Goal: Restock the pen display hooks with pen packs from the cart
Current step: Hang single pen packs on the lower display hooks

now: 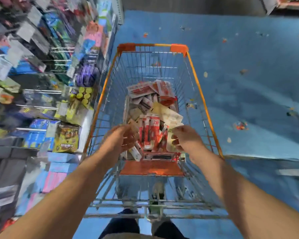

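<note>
1. A person stands behind a wire shopping cart with orange rim trim (196,78), which fills the centre of the frame on a blue floor; both bare forearms reach in from the bottom edge.
2. A loose heap of red-and-white carded pen packs (150,100) lies in the cart's basket, from mid-frame down to the near end. One red pack marked "2B" (154,130) stands out between the two hands.
3. The left hand (123,141), just left of centre, has its fingers curled round the edge of some pale packs; the picture is blurred, so I cannot tell how many it grips.
4. The right hand (185,138), just right of centre, has curled fingers that seem to pinch a pale, cream-coloured pack (169,116) at its near corner.
5. Blurred store shelves of colourful boxed goods (41,83) run down the left side of the frame. The display hooks cannot be made out.
6. In my judgement the step in hand is gathering packs. It would go best by squaring a small stack of one kind, hang-holes lined up at one end, and gripping it firmly before lifting clear of the wire sides.
</note>
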Motion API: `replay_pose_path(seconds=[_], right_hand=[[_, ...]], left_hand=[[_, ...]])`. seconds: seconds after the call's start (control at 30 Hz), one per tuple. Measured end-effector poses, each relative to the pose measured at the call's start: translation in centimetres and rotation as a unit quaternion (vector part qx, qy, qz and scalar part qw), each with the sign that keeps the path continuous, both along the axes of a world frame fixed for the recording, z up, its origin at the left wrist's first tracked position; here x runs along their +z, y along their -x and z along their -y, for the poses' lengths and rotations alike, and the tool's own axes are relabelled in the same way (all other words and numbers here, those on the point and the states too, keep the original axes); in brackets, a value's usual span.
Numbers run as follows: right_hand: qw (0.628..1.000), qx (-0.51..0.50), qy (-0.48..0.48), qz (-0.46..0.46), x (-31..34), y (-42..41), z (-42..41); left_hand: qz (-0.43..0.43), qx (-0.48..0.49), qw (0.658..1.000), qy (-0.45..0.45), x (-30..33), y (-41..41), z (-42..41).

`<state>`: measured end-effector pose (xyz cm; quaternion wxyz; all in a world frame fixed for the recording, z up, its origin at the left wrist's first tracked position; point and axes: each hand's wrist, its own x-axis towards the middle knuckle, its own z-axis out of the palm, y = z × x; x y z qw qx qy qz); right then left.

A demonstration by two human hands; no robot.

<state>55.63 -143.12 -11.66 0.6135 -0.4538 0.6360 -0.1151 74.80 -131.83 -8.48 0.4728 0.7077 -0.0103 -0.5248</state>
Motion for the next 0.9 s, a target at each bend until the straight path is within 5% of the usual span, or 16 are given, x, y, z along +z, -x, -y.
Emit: replay_pose_path(seconds=[0.2,0.53,0.73,0.9], right_hand=[[0.995,0.040,0.034,-0.079,-7.1,-1.6,2.0],[0.962,0.048,0.110,-0.246,-19.0,-4.2,3.4],[0.988,0.068,0.005,-0.136,-23.0,-6.0,2.4],[0.987,-0.001,0.039,-0.153,-25.2,-7.4,1.7]], left_hand=[[-0.005,-0.032,0.995,-0.091,-7.8,0.4,3.6],[0.116,-0.145,0.966,-0.180,-19.8,1.1,7.6],[0.157,-0.127,0.967,-0.153,-24.7,1.4,9.0],[0.124,-0.094,0.975,-0.161,-30.2,2.2,9.8]])
